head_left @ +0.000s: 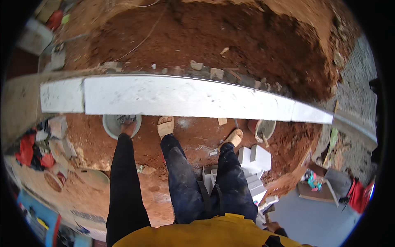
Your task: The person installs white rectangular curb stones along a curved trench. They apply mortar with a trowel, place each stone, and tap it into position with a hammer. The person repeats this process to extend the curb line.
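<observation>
My left hand (127, 128) reaches into a pale round basin (108, 128) holding grey wet material. Its fingertips are hard to make out. The basin sits beside a long row of white blocks (173, 96), partly under its edge. Low at the right, my right hand (272, 226) is closed on something I cannot make out, beside white offcuts. My sandalled feet (166, 125) stand on red soil. A stack of white blocks (259, 158) lies by my right leg, and a bucket (264, 131) with a grey-coated rim and a stick stands near my right foot.
Beyond the block row is a dug red-earth trench (205, 37) with rubble and a wire. A concrete ledge (354, 127) continues rightward. Red and dark bags (26, 148) lie left. At the lower right are a grey surface (300, 218), boards and a red bag (358, 195).
</observation>
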### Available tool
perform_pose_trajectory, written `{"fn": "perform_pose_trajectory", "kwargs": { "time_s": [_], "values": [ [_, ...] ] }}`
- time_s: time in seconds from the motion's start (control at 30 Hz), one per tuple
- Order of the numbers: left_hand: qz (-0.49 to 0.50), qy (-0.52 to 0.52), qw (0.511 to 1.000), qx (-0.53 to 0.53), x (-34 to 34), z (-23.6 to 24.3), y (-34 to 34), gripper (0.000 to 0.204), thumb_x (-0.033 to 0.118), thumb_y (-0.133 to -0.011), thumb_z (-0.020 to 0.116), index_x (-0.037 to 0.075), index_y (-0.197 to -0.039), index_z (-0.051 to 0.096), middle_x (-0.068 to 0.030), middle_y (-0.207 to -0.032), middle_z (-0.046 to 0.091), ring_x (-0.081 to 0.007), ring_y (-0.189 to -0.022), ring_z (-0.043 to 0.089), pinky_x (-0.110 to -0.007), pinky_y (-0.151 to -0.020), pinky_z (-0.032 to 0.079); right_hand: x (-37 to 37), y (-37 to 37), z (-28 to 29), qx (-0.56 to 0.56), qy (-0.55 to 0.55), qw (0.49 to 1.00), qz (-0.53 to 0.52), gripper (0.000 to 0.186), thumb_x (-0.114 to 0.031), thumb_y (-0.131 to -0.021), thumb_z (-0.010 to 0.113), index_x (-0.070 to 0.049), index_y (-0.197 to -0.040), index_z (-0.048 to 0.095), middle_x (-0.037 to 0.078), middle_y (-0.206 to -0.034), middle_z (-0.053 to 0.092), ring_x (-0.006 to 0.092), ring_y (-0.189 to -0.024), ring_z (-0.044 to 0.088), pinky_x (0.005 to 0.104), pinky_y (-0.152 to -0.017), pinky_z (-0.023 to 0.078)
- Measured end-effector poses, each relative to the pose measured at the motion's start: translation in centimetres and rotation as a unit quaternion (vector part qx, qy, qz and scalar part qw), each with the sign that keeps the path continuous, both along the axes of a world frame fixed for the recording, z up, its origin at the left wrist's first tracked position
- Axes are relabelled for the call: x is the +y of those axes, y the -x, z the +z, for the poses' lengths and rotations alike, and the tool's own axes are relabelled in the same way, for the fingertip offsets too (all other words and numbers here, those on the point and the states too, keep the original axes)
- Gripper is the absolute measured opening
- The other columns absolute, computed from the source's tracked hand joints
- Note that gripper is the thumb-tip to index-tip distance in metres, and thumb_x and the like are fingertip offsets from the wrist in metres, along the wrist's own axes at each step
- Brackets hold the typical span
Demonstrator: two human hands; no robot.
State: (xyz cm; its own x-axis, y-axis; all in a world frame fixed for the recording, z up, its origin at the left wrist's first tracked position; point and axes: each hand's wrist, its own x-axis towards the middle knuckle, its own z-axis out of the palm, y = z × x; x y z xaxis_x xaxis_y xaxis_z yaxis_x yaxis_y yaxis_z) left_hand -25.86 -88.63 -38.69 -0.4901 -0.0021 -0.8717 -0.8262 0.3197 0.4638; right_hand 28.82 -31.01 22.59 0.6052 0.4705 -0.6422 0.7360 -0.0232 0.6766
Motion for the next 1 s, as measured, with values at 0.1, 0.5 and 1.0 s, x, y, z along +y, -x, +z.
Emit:
{"fn": "perform_pose_trajectory", "kwargs": {
  "time_s": [0.1, 0.5, 1.0],
  "values": [
    [-0.051, 0.095, 0.994, 0.025, 0.6, 2.1, 0.2, 0.052, 0.040, -0.097, 0.074, 0.001, -0.130, 0.069, -0.0087, -0.098, 0.072, -0.0186, -0.071, 0.062, -0.038, -0.068, 0.051, -4.7, -3.4, -0.7, 0.150, -0.133, 0.967, -0.154, 0.032, -0.028, -0.091, 0.083, 0.002, -0.099, 0.074, 0.016, -0.074, 0.075, 0.0262, -0.051, 0.067, 0.0419, -0.042, 0.053],
    [-0.556, -0.166, 0.809, 0.097, 25.8, 32.7, -12.9, 0.040, 0.030, -0.112, 0.050, -0.004, -0.126, 0.066, -0.0099, -0.091, 0.072, -0.0217, -0.081, 0.070, -0.035, -0.078, 0.054, -15.3, -2.9, -10.6, 0.411, -0.090, 0.864, -0.275, 0.052, -0.044, -0.091, 0.082, -0.001, -0.118, 0.073, 0.010, -0.099, 0.075, 0.0205, -0.077, 0.071, 0.0337, -0.062, 0.058],
    [-0.799, -0.395, 0.446, -0.087, 57.7, 62.8, -49.1, 0.023, 0.027, -0.116, 0.047, 0.007, -0.113, 0.056, -0.0095, -0.098, 0.074, -0.0196, -0.095, 0.074, -0.037, -0.089, 0.062, -29.3, -13.1, -0.3, 0.434, -0.517, 0.352, -0.648, 0.050, -0.046, -0.097, 0.078, -0.002, -0.121, 0.072, 0.007, -0.104, 0.074, 0.0152, -0.084, 0.070, 0.0305, -0.062, 0.058]
  ]
}}
